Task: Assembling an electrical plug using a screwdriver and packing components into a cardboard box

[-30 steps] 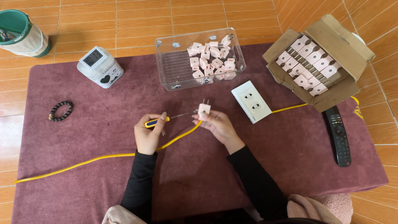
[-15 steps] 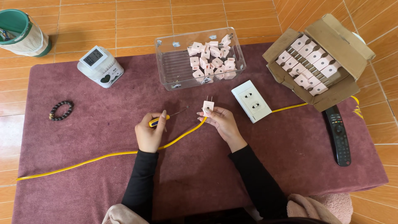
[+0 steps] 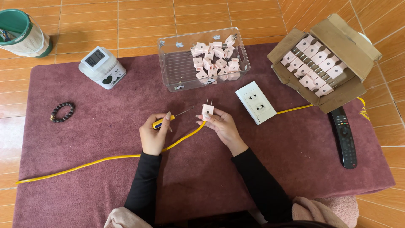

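While right hand (image 3: 223, 126) pinches pink plug (image 3: 207, 110) upright at mat (image 3: 105, 177) centre, left hand (image 3: 152, 137) grips screwdriver (image 3: 168, 120); clear bin (image 3: 177, 69) part-filled, carton (image 3: 337, 90) still stocked.

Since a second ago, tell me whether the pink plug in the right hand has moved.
Barely: the pink plug holds its spot in the right hand, left of the white socket.

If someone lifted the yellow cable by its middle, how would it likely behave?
The yellow cable would probably sag on both sides: it already lies in loose curves across the maroon mat. It looks thin, so likely light. Its far end runs toward the white socket plate, which might drag along.
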